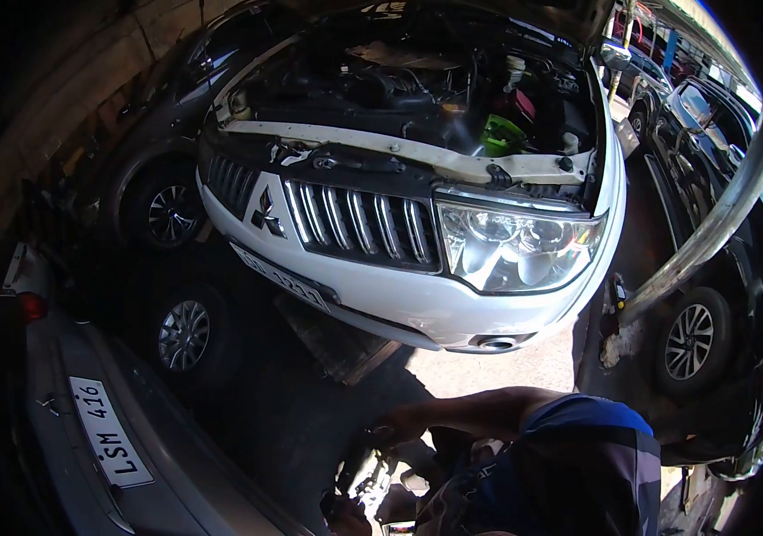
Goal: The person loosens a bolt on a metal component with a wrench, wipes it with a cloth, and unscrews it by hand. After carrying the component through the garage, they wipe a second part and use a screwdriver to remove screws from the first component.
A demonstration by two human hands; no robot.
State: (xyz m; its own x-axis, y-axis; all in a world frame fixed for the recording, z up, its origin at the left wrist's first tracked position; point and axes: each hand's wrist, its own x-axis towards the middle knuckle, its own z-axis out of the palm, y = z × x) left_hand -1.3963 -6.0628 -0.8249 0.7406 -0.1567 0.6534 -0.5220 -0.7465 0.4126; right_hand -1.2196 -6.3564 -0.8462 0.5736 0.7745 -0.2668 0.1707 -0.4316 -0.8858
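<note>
At the bottom of the head view, my right arm, in a blue sleeve, reaches across to the left. My right hand (386, 434) is in shadow, with curled fingers at the upper end of a bright, shiny part (369, 482). My left hand (344, 513) is at the lower left end of the same part, dark and only partly visible. Glare and shadow hide the part's exact kind and the detail of the fingers. Just ahead stands a white car (381, 299) with its bonnet up. Its headlight (524, 250) and chrome grille (359, 223) face me.
Inside the engine bay sits a green container (500, 134). A wooden block (337, 344) lies below the front bumper. A grey car (167, 447) is close on the left, near a loose-looking wheel (184, 336). On the right, a slanting pole (703, 237) stands before a black vehicle (743, 268).
</note>
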